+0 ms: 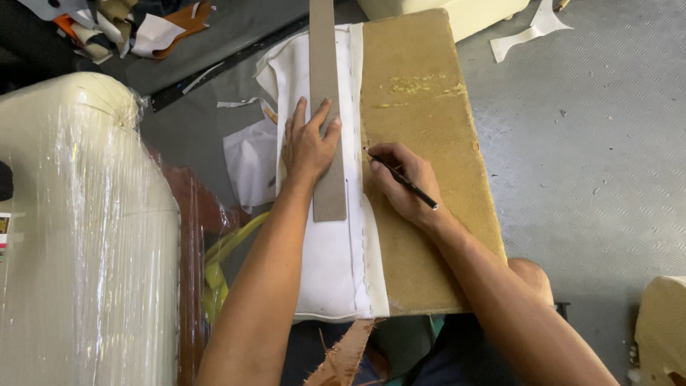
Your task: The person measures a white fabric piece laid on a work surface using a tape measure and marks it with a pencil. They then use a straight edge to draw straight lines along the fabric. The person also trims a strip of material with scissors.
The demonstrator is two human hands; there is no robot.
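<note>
Marking a line on white fabric (330, 264): left hand (309, 146) pressed flat on a cardboard strip (325, 86), right hand (400, 182) pinching a pencil (404, 181) beside it, steady straightedge needed next.

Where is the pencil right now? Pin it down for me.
In the head view, the pencil is held in the right hand, just right of centre, its tip at the seam where the white fabric meets the tan foam panel.

Floor (593, 143): grey metal tread plate, diamond pattern, daylit.
Left: cream upholstered piece (78, 236) under clear plastic wrap.
Top left: heap of leather and fabric offcuts (128, 25).
Top right: white scrap (529, 32) on the floor.
Lower right corner: cream foam block (661, 329).
</note>
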